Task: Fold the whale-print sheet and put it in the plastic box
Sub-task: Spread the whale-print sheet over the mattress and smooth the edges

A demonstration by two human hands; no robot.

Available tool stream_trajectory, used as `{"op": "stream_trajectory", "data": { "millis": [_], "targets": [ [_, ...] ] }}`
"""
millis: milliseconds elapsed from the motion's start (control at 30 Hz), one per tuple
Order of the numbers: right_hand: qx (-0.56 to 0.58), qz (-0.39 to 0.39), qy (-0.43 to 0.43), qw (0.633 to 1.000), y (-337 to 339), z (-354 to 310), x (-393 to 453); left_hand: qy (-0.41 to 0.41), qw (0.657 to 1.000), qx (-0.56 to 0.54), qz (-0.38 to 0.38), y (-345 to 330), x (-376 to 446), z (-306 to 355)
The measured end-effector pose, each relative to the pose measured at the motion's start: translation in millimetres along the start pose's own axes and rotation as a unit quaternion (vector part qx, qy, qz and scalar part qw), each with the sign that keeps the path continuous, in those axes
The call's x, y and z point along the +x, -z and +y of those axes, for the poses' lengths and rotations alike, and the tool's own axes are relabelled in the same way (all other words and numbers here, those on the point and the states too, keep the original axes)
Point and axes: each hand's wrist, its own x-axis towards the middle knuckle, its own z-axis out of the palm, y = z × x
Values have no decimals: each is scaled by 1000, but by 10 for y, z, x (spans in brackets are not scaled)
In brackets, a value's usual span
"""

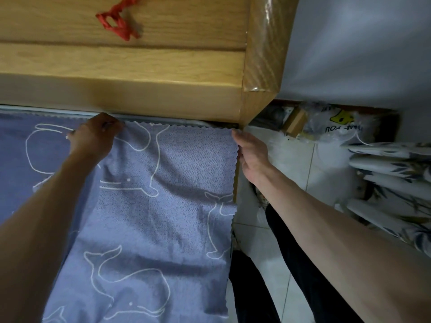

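So I'm looking down at one whale-print sheet (pixel 163 206) spread over the bed (pixel 14 136), blue-grey with white outline whales on it. I count about six whales on the top layer, some cut off by folds or the frame edge. The zigzag-cut top edge of the sheet runs just below the wooden headboard (pixel 121 66), and its right edge hangs along the side of the bed.

Two hands in view, both on the sheet. My left hand (pixel 95 136) is curled down on the top edge, fingers pinching the fabric near its upper left corner. My right hand (pixel 250 150) grips the upper right corner, thumb on top, fingers tucked behind the cloth edge.

One red ribbon (pixel 116 18) hangs knotted on the headboard. Down on the tiled floor (pixel 268 241) to the right there's one clear plastic bag (pixel 333 123) with a yellow print, and a stack of folded white leaf-pattern cloth (pixel 396 183), roughly four or five layers showing. Dark trouser legs (pixel 286 264) show below my right arm.
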Motion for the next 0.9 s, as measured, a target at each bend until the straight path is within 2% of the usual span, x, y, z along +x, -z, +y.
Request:
{"op": "stream_trajectory", "data": {
  "millis": [133,400,467,533,600,633,700,800,867,900],
  "targets": [
    [-12,8,-6,1000,-32,2,47,23,998,39,38,-153,12,127],
    [-18,23,-30,999,-92,17,138,39,996,25,71,-199,-23,225],
    [-10,15,-26,1000,-93,10,121,65,992,4,109,-246,-151,337],
    [-20,-3,-22,1000,-86,-3,84,99,976,-52,184,-375,-490,522],
    [-21,-44,-27,998,-56,6,52,103,953,-124,257,-606,-1096,785],
    [-27,-59,-41,997,-30,17,20,102,946,-155,265,-777,-1483,924],
    [-66,-80,-76,992,37,58,-24,131,948,-196,213,-1201,-2323,1164],
    [-115,-82,-87,986,123,103,-102,182,963,-191,55,-1770,-3407,1428],
    [-137,-79,-82,984,111,128,-137,191,969,-152,-38,-2078,-3668,1435],
    [-155,-79,-75,982,81,151,-166,204,969,-133,-50,-2189,-3738,1401]
  ]
}}
